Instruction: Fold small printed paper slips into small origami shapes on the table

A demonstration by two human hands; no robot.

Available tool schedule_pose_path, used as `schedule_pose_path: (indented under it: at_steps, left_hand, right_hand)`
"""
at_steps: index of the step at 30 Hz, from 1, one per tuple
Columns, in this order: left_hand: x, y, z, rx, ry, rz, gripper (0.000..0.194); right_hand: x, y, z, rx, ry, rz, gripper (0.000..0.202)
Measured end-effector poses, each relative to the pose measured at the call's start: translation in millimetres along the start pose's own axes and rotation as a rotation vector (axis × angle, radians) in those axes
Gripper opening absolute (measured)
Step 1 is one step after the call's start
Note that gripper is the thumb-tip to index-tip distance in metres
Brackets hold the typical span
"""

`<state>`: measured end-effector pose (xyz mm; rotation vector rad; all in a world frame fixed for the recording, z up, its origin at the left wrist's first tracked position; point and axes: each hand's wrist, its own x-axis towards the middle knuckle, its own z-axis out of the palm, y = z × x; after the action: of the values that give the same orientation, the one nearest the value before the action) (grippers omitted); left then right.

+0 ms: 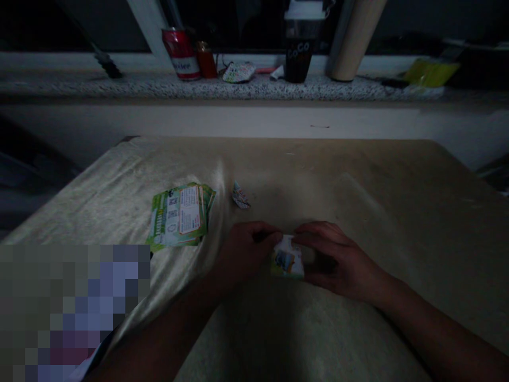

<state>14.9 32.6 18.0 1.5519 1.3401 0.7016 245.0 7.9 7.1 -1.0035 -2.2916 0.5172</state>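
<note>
Between my two hands, on the cloth-covered table (338, 175), is a small folded piece of printed paper (287, 261), white and green with a dark picture on it. My left hand (247, 245) pinches its upper left corner, the thumb pressed at the edge. At the right side my right hand (338, 257) grips the paper, fingertips on the upper edge and thumb near the lower right corner. Just beyond my left hand lies a small folded paper shape (240, 195) with a pointed tip. Left of it is a stack of green printed leaflets (178, 215).
On the speckled windowsill (254, 91) stand a red can (182, 54), an orange bottle (207, 60), a dark cup with a white lid (299, 48) and a tall cardboard tube (356, 42). Crumpled printed paper (238, 72) lies among them. A pixelated patch covers the lower left corner.
</note>
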Motion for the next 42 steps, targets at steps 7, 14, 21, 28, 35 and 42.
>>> schedule_pose_path:
  at_steps: [7, 14, 21, 28, 35, 42]
  left_hand:
    - [-5.6, -2.5, -0.6, -0.183, -0.173, -0.038, 0.032]
    - [-14.3, -2.6, 3.7, 0.007, -0.237, 0.222, 0.03]
    - [-18.6, -1.0, 10.5, -0.099, -0.223, 0.14, 0.032]
    - [-18.8, -2.2, 20.4, -0.286, -0.178, 0.076, 0.023]
    - [-20.4, -1.3, 23.2, -0.342, -0.192, 0.05, 0.022]
    - [-22.5, 1.6, 25.2, -0.383, -0.133, 0.023, 0.02]
  right_hand:
    - [3.8, -7.8, 0.6, 0.238, 0.275, 0.014, 0.01]
    - [-2.8, -14.5, 6.7, 0.666, 0.181, 0.408, 0.016]
    - [-4.8, -20.4, 10.2, 0.687, 0.117, 0.423, 0.023]
    - [-5.5, -21.0, 16.7, 0.715, 0.195, 0.446, 0.021]
    - [-5.1, -24.7, 20.9, 0.784, 0.267, 0.484, 0.015]
    - [-3.5, -26.5, 20.5, 0.772, 0.336, 0.505, 0.01]
